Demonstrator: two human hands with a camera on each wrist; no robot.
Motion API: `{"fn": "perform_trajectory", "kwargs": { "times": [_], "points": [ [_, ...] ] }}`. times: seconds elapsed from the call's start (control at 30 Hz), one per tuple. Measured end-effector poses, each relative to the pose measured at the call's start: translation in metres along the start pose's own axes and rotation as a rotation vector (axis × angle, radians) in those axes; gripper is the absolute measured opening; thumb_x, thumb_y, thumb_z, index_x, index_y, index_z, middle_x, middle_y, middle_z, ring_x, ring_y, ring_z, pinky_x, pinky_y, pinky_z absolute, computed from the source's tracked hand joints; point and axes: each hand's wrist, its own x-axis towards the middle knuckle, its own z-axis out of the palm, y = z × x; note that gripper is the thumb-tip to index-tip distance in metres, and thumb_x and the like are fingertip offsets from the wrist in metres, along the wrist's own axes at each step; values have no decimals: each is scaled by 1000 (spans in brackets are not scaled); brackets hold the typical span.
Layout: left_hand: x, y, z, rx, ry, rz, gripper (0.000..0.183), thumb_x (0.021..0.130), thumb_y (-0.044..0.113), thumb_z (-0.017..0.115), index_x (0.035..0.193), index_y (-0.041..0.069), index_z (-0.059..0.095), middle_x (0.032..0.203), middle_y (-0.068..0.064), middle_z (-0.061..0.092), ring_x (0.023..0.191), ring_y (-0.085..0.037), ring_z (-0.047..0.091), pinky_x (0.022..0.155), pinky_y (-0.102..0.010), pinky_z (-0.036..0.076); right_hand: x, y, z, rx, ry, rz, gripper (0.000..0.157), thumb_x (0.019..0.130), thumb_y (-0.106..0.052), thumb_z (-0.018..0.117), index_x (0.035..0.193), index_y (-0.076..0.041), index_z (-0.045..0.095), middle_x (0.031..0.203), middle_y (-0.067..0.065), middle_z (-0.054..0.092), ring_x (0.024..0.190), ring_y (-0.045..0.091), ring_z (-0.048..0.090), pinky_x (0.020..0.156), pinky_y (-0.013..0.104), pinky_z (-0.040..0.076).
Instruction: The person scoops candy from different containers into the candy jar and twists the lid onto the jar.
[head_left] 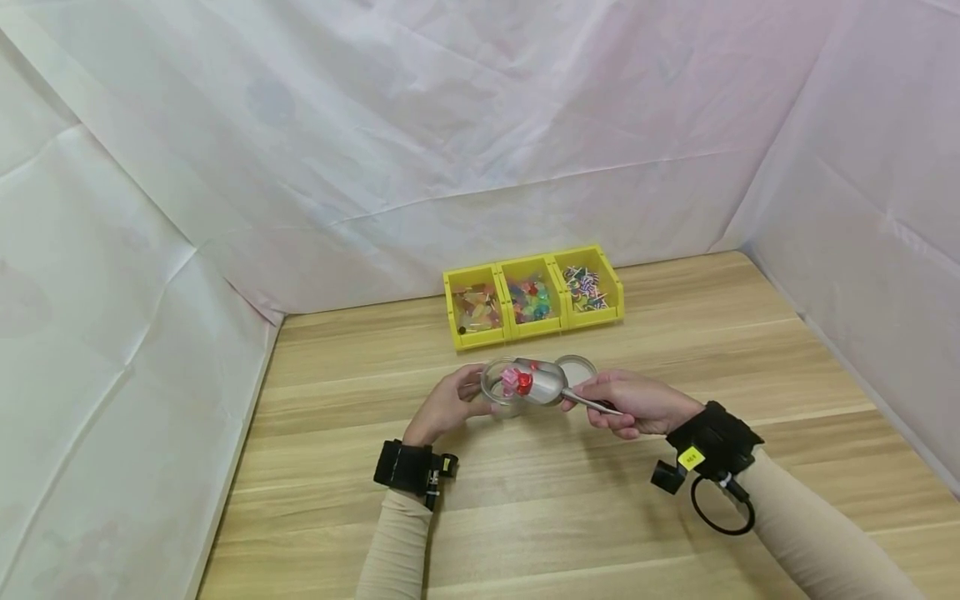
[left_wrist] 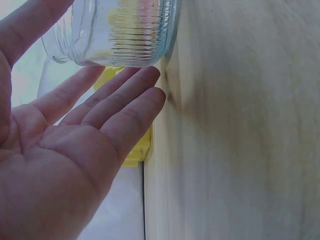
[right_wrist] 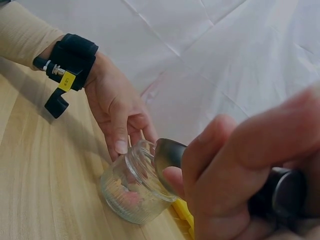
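A small clear glass jar (head_left: 498,392) stands upright on the table, with something pink (right_wrist: 131,198) showing through its wall. My left hand (head_left: 448,405) steadies it from the left, thumb (right_wrist: 120,132) at the rim side and fingers around the far side. My right hand (head_left: 633,402) grips the handle of a metal scoop (head_left: 546,383), tilted with its mouth over the jar's opening. A red candy (head_left: 523,383) and a pink candy (head_left: 509,380) are at the scoop's lip, over the jar mouth. Another red bit (head_left: 534,365) lies in the scoop.
Three joined yellow bins (head_left: 532,327) stand behind the jar. They contain wrapped candies (head_left: 480,310), colourful gem-like candies (head_left: 531,298) and striped sticks or lollipops (head_left: 585,287). A round, pale, rimmed disc (head_left: 576,367) lies partly behind the scoop. White sheeting (head_left: 450,150) encloses the wooden table.
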Motion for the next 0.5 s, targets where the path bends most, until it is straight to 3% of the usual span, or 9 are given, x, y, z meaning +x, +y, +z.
{"fn": "perform_trajectory", "kwargs": {
  "times": [0.1,0.5],
  "points": [
    [5,-10,1,-9,14,9,74,82,7,80,147,7,44,144,-22,51,133,-41,49,108,-52,43,0,-1,1,2,-1,4,37,106,-26,45,118,6,59,65,-5,56,40,-2,40,36,15,40],
    [2,-9,0,-9,24,31,71,81,12,82,144,11,49,141,-19,55,130,-37,53,107,-49,46,0,-4,1,-3,-1,14,37,106,-27,45,117,5,59,64,-5,56,40,-2,39,36,15,39]
  ]
}}
